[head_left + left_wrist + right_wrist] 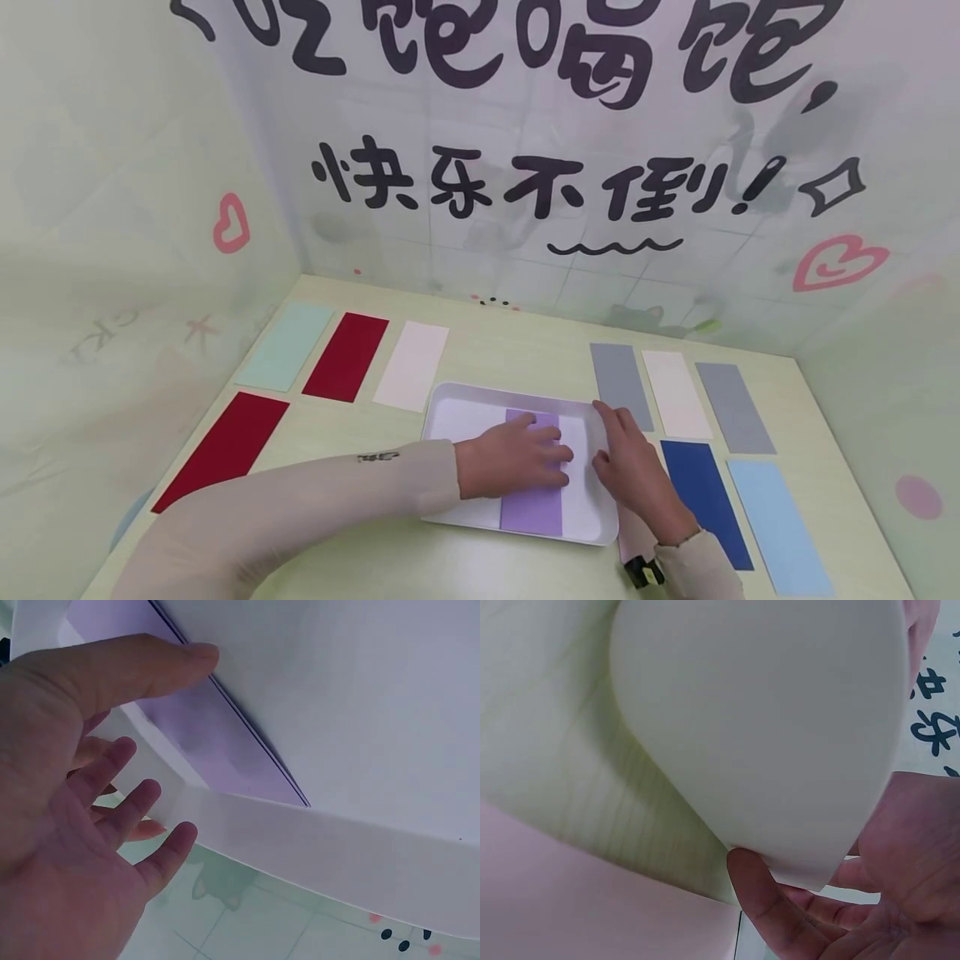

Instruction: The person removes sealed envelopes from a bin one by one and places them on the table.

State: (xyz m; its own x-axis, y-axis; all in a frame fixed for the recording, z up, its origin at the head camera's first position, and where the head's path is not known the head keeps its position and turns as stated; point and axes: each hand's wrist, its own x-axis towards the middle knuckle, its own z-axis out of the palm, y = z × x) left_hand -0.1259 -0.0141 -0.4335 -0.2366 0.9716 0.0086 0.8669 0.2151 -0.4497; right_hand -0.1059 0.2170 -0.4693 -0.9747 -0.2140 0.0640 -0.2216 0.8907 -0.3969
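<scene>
A purple card (531, 510) lies across the floor of a shallow white tray (468, 527). Along its edge in the left wrist view, the purple card (225, 761) shows thin layers. My left hand (517, 457) is over it with fingers spread and slightly bent; in the left wrist view the thumb (161, 666) lies across the card's edge. At the tray's right side, my right hand (633, 467) grips the wall near the far corner. The right wrist view shows a fingertip (750, 866) against the outside of the tray wall (765, 750).
Left of the tray lie a mint card (285, 346), two red cards (347, 357) and a pale pink card (412, 365). To the right are grey cards (622, 379), a pale card (677, 393), a dark blue card (705, 500) and a light blue card (780, 525). Printed curtains (510, 250) enclose the table.
</scene>
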